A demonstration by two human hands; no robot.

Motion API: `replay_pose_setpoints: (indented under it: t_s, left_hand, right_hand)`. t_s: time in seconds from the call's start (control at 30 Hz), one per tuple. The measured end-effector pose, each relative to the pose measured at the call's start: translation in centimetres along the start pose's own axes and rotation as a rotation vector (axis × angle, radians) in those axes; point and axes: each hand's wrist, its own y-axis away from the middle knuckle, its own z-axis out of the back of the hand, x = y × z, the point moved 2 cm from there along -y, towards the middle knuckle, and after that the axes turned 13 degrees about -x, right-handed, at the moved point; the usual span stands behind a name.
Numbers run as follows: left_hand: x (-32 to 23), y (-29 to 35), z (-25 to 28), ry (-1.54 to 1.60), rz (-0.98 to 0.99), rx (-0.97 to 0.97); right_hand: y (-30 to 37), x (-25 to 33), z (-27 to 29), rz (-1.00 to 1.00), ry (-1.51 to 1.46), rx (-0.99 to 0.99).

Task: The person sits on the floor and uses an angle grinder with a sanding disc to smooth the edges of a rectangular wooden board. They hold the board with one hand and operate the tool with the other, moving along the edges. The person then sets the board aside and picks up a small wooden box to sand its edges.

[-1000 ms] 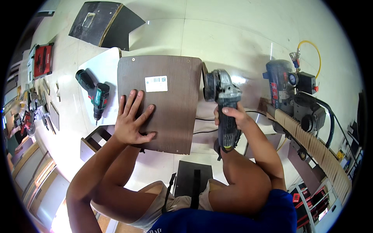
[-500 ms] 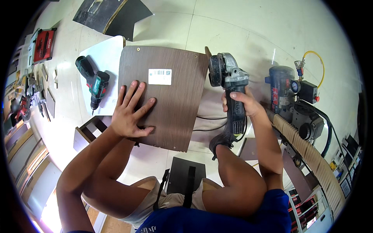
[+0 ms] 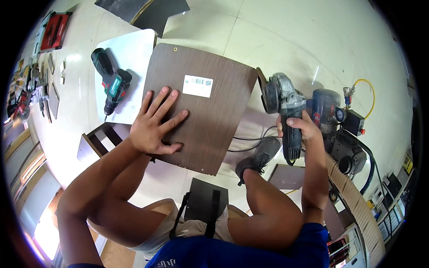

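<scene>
A brown wood-grain board [image 3: 214,120] with a white label [image 3: 198,85] lies in front of me. My left hand [image 3: 157,125] rests flat on its left part with the fingers spread. To the right of the board, my right hand [image 3: 300,128] is wrapped round the body of an angle grinder [image 3: 290,100]. The grinder's disc [image 3: 265,90] stands at the board's upper right corner; whether it touches the edge I cannot tell. A green and black cordless drill [image 3: 117,89] lies on a white panel [image 3: 138,49] to the left, apart from both hands.
An air compressor [image 3: 325,105] with a yellow hose [image 3: 372,96] stands at the right. Dark panels [image 3: 156,15] lie at the far side. A red case [image 3: 55,30] is at the far left. Black cables [image 3: 250,139] run on the floor beside my shoe [image 3: 261,161].
My right hand with the grinder sits further right and lower in the picture. The whole view has shifted and turned a little. My left hand stays on the board.
</scene>
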Motion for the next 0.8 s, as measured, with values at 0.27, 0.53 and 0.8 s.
replay_pose_setpoints:
  t_s: [0.27, 0.53, 0.8]
  left_hand:
    - [0.1, 0.4, -0.2, 0.007, 0.0, -0.012]
    - [0.1, 0.7, -0.4, 0.011, -0.009, -0.015]
    - [0.1, 0.5, -0.3, 0.011, 0.002, -0.016]
  right_hand:
    - [-0.7, 1.0, 1.0, -0.066, 0.043, -0.029]
    - [-1.3, 3.9, 0.0, -0.053, 0.126, -0.028]
    - [-2.2, 4.8, 0.7, -0.081, 0.157, 0.005]
